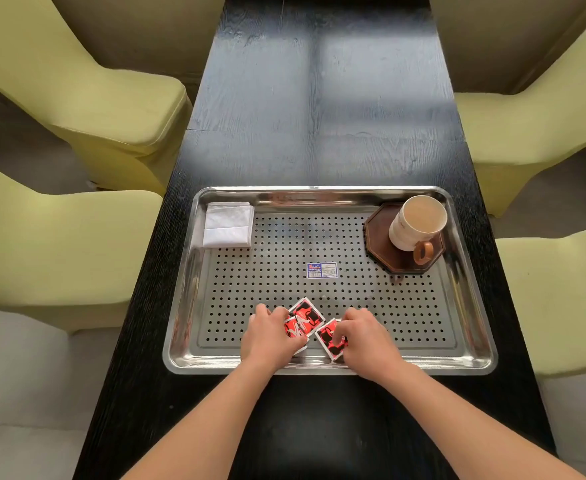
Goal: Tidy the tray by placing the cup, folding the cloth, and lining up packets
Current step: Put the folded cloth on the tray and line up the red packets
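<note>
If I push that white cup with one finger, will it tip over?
Probably not from a gentle push: the cup stands upright, flat on its dark coaster, and might just slide. It looks ceramic, so likely heavy for its size and breakable. The handle on the near side should give a safe grip.

Nothing can be read outright. A small sticker (322, 270) in the middle of the perforated steel tray (319, 367) has a blue header band and fine print, all too small to make out. The white cup (416, 221) in the tray's far right corner bears faint lettering on its side, illegible. The red, black and white packets (305, 318) at the tray's near edge show bold markings, but no letters can be told.
</note>
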Tool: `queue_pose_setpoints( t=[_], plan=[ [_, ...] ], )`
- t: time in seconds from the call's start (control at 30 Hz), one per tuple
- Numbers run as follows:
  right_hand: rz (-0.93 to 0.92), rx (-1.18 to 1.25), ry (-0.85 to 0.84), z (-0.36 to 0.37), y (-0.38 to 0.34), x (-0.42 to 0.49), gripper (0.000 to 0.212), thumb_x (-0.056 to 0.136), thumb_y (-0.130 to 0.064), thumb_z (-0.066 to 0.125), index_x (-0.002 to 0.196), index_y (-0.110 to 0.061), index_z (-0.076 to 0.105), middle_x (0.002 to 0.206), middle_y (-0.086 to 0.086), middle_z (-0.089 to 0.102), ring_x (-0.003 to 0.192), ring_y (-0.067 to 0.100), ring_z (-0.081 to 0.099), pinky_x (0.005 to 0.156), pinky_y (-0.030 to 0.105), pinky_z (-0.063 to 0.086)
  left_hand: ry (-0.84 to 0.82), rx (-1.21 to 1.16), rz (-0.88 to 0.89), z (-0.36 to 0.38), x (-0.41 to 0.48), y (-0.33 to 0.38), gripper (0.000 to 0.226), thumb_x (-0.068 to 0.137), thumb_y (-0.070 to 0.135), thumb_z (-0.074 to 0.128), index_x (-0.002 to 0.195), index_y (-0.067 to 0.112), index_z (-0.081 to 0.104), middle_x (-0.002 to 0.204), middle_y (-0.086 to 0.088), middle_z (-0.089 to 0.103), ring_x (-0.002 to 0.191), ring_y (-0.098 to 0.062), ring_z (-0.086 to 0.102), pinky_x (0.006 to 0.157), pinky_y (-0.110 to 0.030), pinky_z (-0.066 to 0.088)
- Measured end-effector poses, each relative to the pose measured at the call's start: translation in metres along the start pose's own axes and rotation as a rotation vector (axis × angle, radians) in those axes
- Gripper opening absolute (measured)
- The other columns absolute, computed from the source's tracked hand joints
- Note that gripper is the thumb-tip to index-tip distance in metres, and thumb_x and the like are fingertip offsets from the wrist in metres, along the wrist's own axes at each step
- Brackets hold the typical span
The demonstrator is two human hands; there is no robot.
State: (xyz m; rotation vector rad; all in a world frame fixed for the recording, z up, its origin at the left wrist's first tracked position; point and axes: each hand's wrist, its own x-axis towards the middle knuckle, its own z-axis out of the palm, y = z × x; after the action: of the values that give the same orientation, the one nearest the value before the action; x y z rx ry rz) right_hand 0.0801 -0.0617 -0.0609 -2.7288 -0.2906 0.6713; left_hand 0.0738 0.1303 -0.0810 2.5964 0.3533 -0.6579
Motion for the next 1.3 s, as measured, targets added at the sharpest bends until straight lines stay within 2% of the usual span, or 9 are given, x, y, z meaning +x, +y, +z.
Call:
queue_pose_setpoints(
  t=[0.27, 0.37, 0.5, 0.63, 0.8, 0.93, 1.1, 1.2, 1.3],
  plan=[
    [-0.010, 0.083, 0.036, 0.004, -0.035, 0.022, 0.023, 0.092, -0.021, 0.055, 0.107, -0.027, 0.073, 0.096, -0.004, 0.061, 0.098, 0.019, 0.053, 0.078, 0.035, 0.048, 0.085, 0.028, 0.026, 0.001, -0.005, -0.016, 0.040, 0.082, 0.042, 0.073, 0.116, 0.030, 0.057, 0.106, 0.004, 0.044, 0.096, -0.013, 0.048, 0.071, -0.029, 0.047],
    [-0.001, 0.062, 0.019, 0.013, -0.049, 0.031, 0.021, 0.094, -0.026, 0.056, 0.105, -0.024, 0.073, 0.100, -0.001, 0.066, 0.101, 0.022, 0.055, 0.078, 0.036, 0.050, 0.098, 0.001, 0.008, -0.002, -0.005, -0.035, 0.035, 0.083, 0.038, 0.074, 0.113, 0.030, 0.058, 0.104, 0.005, 0.045, 0.096, -0.013, 0.048, 0.075, -0.029, 0.049],
    [0.025, -0.026, 0.021, 0.025, -0.064, 0.037, 0.021, 0.091, -0.036, 0.064, 0.097, -0.018, 0.068, 0.099, 0.002, 0.064, 0.098, 0.025, 0.057, 0.075, 0.037, 0.050, 0.118, -0.034, -0.019, -0.003, -0.007, -0.045, 0.035, 0.082, 0.035, 0.076, 0.113, 0.031, 0.059, 0.105, 0.006, 0.047, 0.096, -0.011, 0.048, 0.078, -0.027, 0.049],
    [0.087, -0.079, 0.036, 0.031, -0.076, 0.040, 0.033, 0.081, -0.048, 0.074, 0.096, -0.019, 0.065, 0.095, 0.000, 0.060, 0.093, 0.022, 0.056, 0.070, 0.035, 0.046, 0.134, -0.071, -0.004, 0.001, -0.006, -0.044, 0.034, 0.084, 0.028, 0.075, 0.115, 0.027, 0.062, 0.107, 0.007, 0.049, 0.099, -0.011, 0.048, 0.082, -0.028, 0.049],
    [0.207, 0.027, -0.028, 0.030, -0.083, 0.042, 0.024, 0.078, -0.034, 0.079, 0.092, -0.019, 0.068, 0.091, 0.000, 0.061, 0.090, 0.023, 0.062, 0.066, 0.033, 0.049, 0.134, -0.136, 0.007, 0.004, -0.005, -0.039, 0.030, 0.084, 0.017, 0.073, 0.112, 0.024, 0.065, 0.108, 0.006, 0.055, 0.103, -0.014, 0.051, 0.088, -0.033, 0.052],
    [0.149, 0.065, -0.053, 0.031, -0.087, 0.040, 0.015, 0.081, -0.017, 0.071, 0.095, -0.020, 0.065, 0.097, 0.001, 0.067, 0.093, 0.024, 0.064, 0.073, 0.036, 0.054, 0.124, -0.159, 0.013, 0.002, -0.006, -0.040, 0.026, 0.084, 0.016, 0.072, 0.106, 0.026, 0.063, 0.104, 0.005, 0.055, 0.101, -0.016, 0.053, 0.086, -0.034, 0.052],
    [0.177, 0.245, -0.033, 0.016, -0.070, 0.035, 0.025, 0.072, -0.025, 0.082, 0.080, -0.025, 0.058, 0.082, -0.004, 0.069, 0.079, 0.017, 0.063, 0.069, 0.034, 0.052, 0.103, -0.156, 0.027, 0.000, -0.004, -0.039, 0.021, 0.086, 0.022, 0.071, 0.104, 0.029, 0.063, 0.100, 0.007, 0.052, 0.098, -0.013, 0.049, 0.081, -0.030, 0.050],
    [0.197, 0.269, 0.005, 0.009, -0.056, 0.028, 0.027, 0.070, -0.029, 0.084, 0.081, -0.025, 0.060, 0.079, -0.007, 0.068, 0.077, 0.014, 0.063, 0.067, 0.033, 0.050, 0.085, -0.176, 0.053, 0.001, -0.004, -0.031, 0.016, 0.086, 0.031, 0.071, 0.100, 0.030, 0.064, 0.097, 0.010, 0.052, 0.096, -0.011, 0.048, 0.076, -0.027, 0.045],
    [0.214, 0.311, 0.026, 0.006, -0.045, 0.022, 0.022, 0.073, -0.024, 0.083, 0.086, -0.023, 0.065, 0.080, -0.007, 0.068, 0.076, 0.015, 0.065, 0.071, 0.036, 0.054, 0.068, -0.230, 0.057, 0.001, -0.001, -0.026, 0.006, 0.087, 0.029, 0.070, 0.090, 0.028, 0.065, 0.092, 0.010, 0.059, 0.095, -0.012, 0.052, 0.076, -0.028, 0.045]
  ],
)
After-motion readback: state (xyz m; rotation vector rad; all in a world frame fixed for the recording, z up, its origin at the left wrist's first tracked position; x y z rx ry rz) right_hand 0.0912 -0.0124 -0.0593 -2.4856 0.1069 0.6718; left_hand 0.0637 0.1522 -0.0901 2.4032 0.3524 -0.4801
